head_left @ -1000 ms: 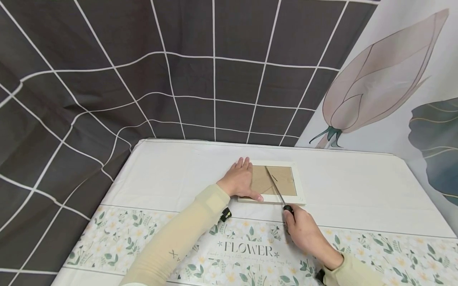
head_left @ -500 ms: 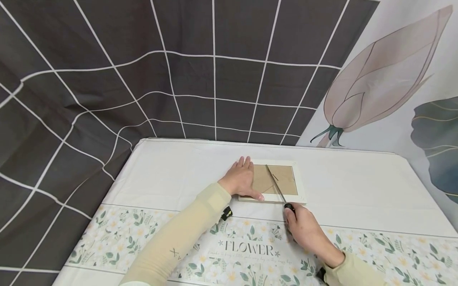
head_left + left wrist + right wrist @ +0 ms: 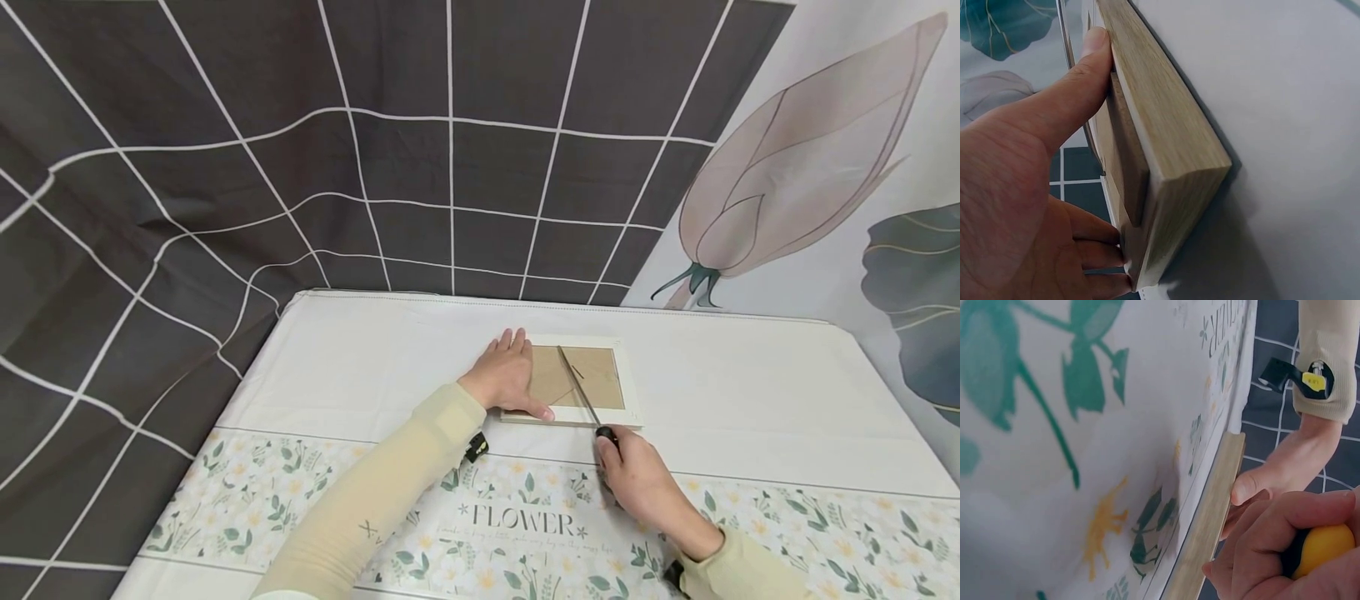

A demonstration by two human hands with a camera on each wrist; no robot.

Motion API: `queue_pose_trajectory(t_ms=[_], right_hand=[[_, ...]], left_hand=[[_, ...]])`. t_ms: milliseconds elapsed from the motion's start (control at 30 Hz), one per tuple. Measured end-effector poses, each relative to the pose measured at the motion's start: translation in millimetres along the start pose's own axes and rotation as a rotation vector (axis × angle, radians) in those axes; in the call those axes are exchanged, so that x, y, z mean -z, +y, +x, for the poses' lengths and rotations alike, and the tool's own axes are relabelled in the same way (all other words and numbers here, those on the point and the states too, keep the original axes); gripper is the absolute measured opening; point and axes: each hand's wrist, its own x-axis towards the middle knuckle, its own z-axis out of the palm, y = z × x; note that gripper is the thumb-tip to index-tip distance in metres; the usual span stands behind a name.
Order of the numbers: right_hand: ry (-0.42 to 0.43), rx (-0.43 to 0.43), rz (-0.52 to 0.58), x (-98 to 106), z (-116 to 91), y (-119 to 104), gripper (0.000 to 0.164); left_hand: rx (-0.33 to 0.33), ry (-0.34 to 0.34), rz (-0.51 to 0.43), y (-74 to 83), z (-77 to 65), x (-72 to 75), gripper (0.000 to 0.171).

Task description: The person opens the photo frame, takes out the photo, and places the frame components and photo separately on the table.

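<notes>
A picture frame point(image 3: 632, 392) lies face down on the table, its pale wooden rim around a brown backing board point(image 3: 602, 371). My left hand point(image 3: 504, 375) presses on its left end, fingers spread toward the far rim and thumb point(image 3: 1096, 44) along the near edge. A flat brown piece point(image 3: 1127, 150) shows on the back below that thumb in the left wrist view. With my right hand point(image 3: 637, 479) I grip a screwdriver point(image 3: 607, 434) by its black handle, whose yellow end point(image 3: 1329, 547) shows in the right wrist view. Its long shaft slants over the board toward the far rim.
A white tablecloth point(image 3: 750, 383) with a flower band and printed lettering covers the table. Dark grid cloth point(image 3: 405, 167) hangs behind and at left. A flower-printed white sheet point(image 3: 810, 275) is at right. A small black device point(image 3: 476, 447) sits at the left wrist.
</notes>
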Motion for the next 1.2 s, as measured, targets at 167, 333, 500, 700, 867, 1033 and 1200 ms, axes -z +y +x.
queue_pose_trajectory(t_ms=[167,333,500,700,867,1033,1200], right_hand=[[-0.007,-0.007,-0.005,-3,0,-1,0.024],[0.008,-0.026,0.01,-2,-1,-1,0.024],[0.015,-0.029,0.03,1,-4,-1,0.031],[0.089,0.07,0.037,15,-8,5,0.042],[0.167,0.142,0.008,32,-7,11,0.044],[0.235,0.172,-0.077,46,-4,21,0.044],[0.303,0.157,-0.143,56,0,35,0.042]], left_hand=[[0.002,-0.006,-0.011,-0.9,-1.0,1.3,0.126],[0.006,-0.002,-0.003,-0.4,0.0,0.1,0.126],[0.006,0.002,-0.015,-1.0,0.8,-1.3,0.127],[0.013,0.002,-0.02,-2.3,0.0,-2.4,0.126],[0.013,0.006,-0.028,-2.1,-1.0,-1.7,0.126],[0.014,0.018,-0.024,-1.7,-1.9,-1.4,0.126],[0.012,0.016,-0.02,-1.2,-1.4,-2.5,0.126]])
